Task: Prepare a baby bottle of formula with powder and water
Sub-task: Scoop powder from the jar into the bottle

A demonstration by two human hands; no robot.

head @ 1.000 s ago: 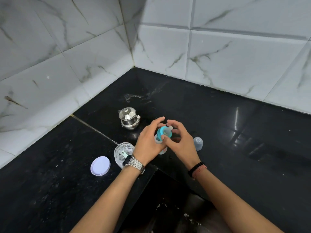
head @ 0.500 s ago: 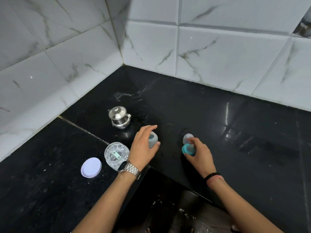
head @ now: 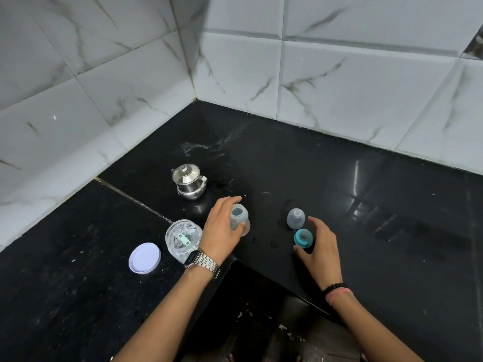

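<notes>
Both hands rest on the black worktop (head: pixel 366 205) near its inner front edge. One, the left hand (head: pixel 222 228), wraps around the open baby bottle (head: pixel 239 218), standing upright. Its partner, the right hand (head: pixel 320 246), curls loosely beside the teal nipple ring (head: pixel 303 237), fingers spread, just in front of the clear cap (head: pixel 295 218).
</notes>
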